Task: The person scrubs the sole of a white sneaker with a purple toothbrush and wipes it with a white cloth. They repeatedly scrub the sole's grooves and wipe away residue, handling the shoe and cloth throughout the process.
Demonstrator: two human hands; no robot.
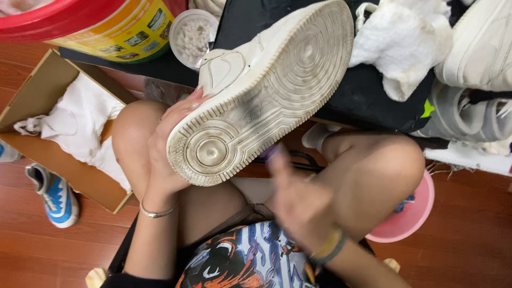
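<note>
White rubber, scuffed grey at the middle, faces up at me: the sole of a white sneaker [256,96] that I hold tilted above my lap, heel end low and near me, toe end high and pointing away to the right. My left hand [168,144] cups the shoe's upper from the left side, fingers curled around it, a thin silver bracelet [156,212] on that wrist. My right hand [298,200] hangs just below the heel, blurred, fingers loosely spread and holding nothing that I can make out; its wrist wears a coloured band [328,248]. My bare knees sit under both hands, leaving only a narrow gap between them. The toe of the shoe reaches over the edge of a black surface [368,96], which is crowded: a white fluffy cloth [400,42] lies just right of the toe, another pale sneaker [480,48] sits at the far right with a grey one [464,117] below it, and a small round container of white bits [192,34] stands just left of the shoe beside a large yellow tub with a red rim [106,26]. On the wooden floor [469,240] to my left lies an open cardboard box [48,85] with white paper, and a blue sneaker [56,194] near it. A pink basin [413,216] peeks out behind my right knee.
</note>
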